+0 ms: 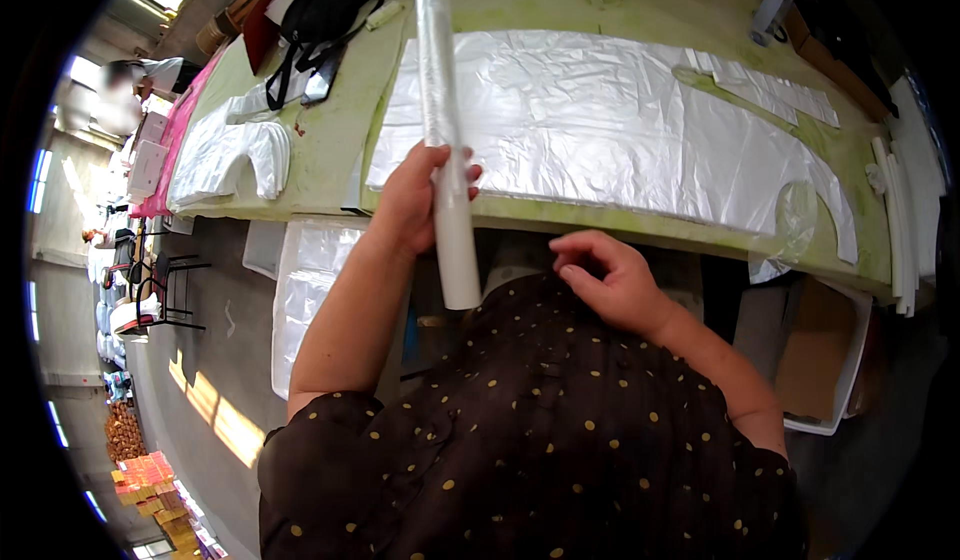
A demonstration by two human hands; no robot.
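My left hand [412, 195] is wrapped round the middle of a long roll of clear plastic film [437, 90], held nearly upright over the table's near edge. Its lower end hangs in front of my body. Away from the roll, my right hand [607, 275] hovers before my torso with fingers curled and thumb close to them; no object shows in it. Beyond both hands a large flat sheet of thin white plastic [570, 120], cut with curved openings and strap-like ends at the right, lies on the table. Its surface is wrinkled.
The green-covered table [520, 0] spans the view. Folded white plastic pieces [235, 155], a black bag [325, 20] and a phone [320, 82] lie at left. A bottle [772, 12] stands far right, near white tubes [893, 225]. Beneath is a white bin [855, 360]. Another person is far left.
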